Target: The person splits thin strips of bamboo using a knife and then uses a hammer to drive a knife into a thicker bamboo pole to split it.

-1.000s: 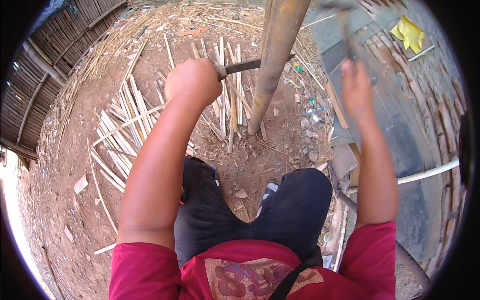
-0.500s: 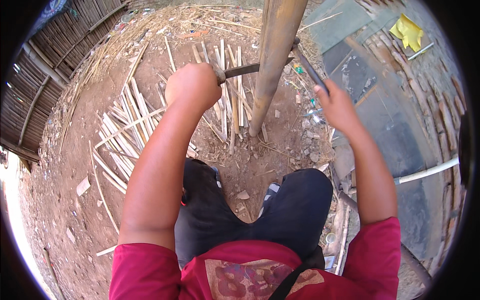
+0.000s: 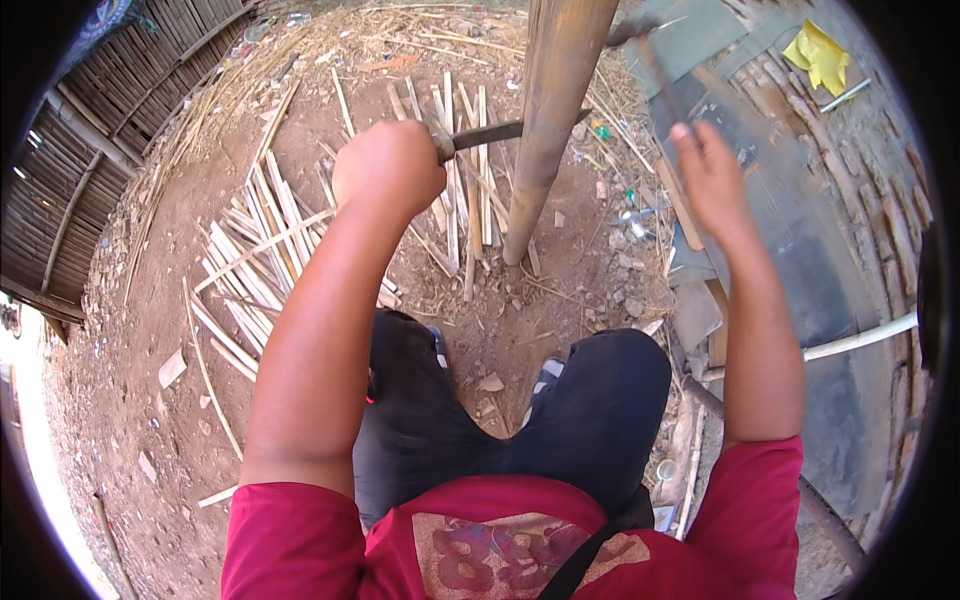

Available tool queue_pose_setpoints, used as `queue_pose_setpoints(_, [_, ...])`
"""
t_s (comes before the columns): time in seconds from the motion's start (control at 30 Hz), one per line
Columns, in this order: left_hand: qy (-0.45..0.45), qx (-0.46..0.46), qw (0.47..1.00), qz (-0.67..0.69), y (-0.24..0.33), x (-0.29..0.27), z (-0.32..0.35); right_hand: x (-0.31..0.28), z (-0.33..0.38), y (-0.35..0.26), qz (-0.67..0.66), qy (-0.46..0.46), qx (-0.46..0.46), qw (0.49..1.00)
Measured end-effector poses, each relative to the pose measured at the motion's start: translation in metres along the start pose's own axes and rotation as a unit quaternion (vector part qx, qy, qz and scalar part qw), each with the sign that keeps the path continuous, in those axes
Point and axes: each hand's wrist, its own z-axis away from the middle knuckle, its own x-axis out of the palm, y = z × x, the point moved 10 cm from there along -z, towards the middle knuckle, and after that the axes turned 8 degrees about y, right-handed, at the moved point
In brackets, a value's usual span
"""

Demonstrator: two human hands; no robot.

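Note:
An upright bamboo pole (image 3: 553, 120) stands on the dirt in front of me, leaning a little. My left hand (image 3: 388, 168) is closed round the handle of a large knife (image 3: 487, 136). Its blade runs level to the right and meets the pole, part of it hidden, with the tip showing past the far side. My right hand (image 3: 712, 180) grips a hammer (image 3: 668, 85), held up to the right of the pole and apart from it. Head and handle of the hammer are smeared by motion.
Split bamboo strips (image 3: 250, 270) lie in a loose pile at the left, and more strips (image 3: 452, 190) lie behind the pole. A bamboo wall (image 3: 70, 170) rises at far left. Dark flat sheets (image 3: 800, 270) and a yellow wrapper (image 3: 820, 57) lie at right.
My right hand and the hammer have swung up and to the right, away from the pole. The left hand, the knife and the pole have hardly moved.

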Motion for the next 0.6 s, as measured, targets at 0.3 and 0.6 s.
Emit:
queue_pose_setpoints(0.3, [-0.004, 0.013, 1.0, 0.022, 0.012, -0.014, 0.001, 0.058, 0.038, 0.021, 0.04, -0.114, 0.02, 0.992])
queue_pose_setpoints(0.6, [-0.003, -0.004, 1.0, -0.008, 0.0, 0.003, -0.006, -0.003, 0.014, 0.015, -0.017, 0.146, -0.071, 0.987])
